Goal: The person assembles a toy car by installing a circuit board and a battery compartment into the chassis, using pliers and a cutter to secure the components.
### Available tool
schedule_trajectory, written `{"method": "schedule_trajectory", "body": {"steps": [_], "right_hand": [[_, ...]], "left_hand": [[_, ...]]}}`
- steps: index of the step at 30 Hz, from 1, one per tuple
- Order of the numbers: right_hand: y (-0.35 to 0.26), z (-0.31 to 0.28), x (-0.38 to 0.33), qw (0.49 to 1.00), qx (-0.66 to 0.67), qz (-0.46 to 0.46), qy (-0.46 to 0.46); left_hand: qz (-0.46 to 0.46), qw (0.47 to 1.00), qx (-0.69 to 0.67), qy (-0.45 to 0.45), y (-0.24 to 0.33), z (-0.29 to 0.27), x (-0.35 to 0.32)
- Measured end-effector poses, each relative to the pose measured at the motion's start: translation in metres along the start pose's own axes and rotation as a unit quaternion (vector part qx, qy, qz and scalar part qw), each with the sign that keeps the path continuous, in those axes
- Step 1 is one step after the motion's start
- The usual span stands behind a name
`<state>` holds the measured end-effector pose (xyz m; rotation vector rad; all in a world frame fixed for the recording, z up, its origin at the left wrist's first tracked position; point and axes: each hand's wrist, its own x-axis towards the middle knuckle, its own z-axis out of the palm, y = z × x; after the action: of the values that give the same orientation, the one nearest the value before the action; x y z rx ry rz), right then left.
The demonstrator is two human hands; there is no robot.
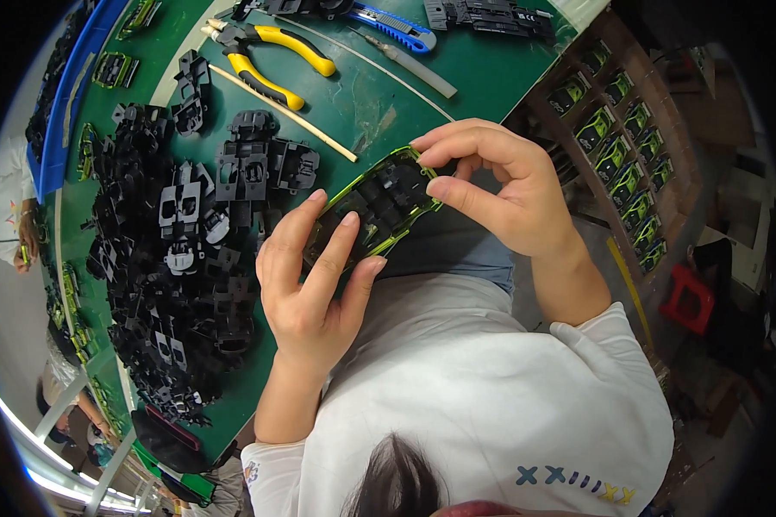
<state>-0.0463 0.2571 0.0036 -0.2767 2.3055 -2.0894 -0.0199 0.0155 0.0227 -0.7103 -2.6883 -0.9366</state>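
I hold a green plastic toy-car shell with a black insert (379, 202) upside down between both hands, just off the near edge of the green work table (362, 103). My left hand (315, 276) wraps its fingers over the shell's near end. My right hand (500, 185) pinches the far end with thumb and fingertips pressing on the black insert. A large heap of black plastic chassis parts (181, 250) lies on the table to the left of my left hand.
Yellow-handled pliers (272, 60), a thin wooden stick (284, 112), a blue utility knife (392, 26) and a grey rod (418, 65) lie at the table's far side. Green finished shells fill wooden racks (625, 155) on the right. A red stool (688, 297) stands on the floor. Another person (9, 215) stands at far left.
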Motion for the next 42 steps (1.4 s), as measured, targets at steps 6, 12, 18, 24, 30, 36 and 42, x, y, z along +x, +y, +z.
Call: {"method": "schedule_trajectory", "body": {"steps": [6,12,18,24,30,36,42], "right_hand": [[-0.011,0.006,0.008,0.996,-0.027,0.085,0.005],[-0.021,0.001,0.023,0.987,-0.044,0.153,-0.034],[-0.022,-0.001,0.03,0.983,-0.065,0.156,-0.071],[-0.019,-0.002,0.027,0.985,-0.093,0.127,-0.069],[-0.015,0.0,0.021,0.996,-0.039,0.081,-0.011],[-0.019,0.008,0.022,0.966,-0.193,-0.169,0.02],[-0.012,0.01,0.02,0.978,-0.15,-0.146,0.005]], "left_hand": [[0.011,1.0,-0.012,-0.004,0.002,-0.001,0.004],[-0.001,0.998,-0.055,0.009,-0.001,0.002,0.003],[0.021,0.999,-0.046,0.016,-0.005,0.004,0.002],[0.024,0.999,-0.024,-0.002,0.0,-0.001,0.005],[0.007,0.999,-0.035,0.026,-0.004,0.002,-0.002],[-0.018,0.999,-0.036,0.013,-0.006,-0.003,-0.01],[-0.022,0.999,-0.041,0.014,-0.009,-0.002,-0.012]]}}
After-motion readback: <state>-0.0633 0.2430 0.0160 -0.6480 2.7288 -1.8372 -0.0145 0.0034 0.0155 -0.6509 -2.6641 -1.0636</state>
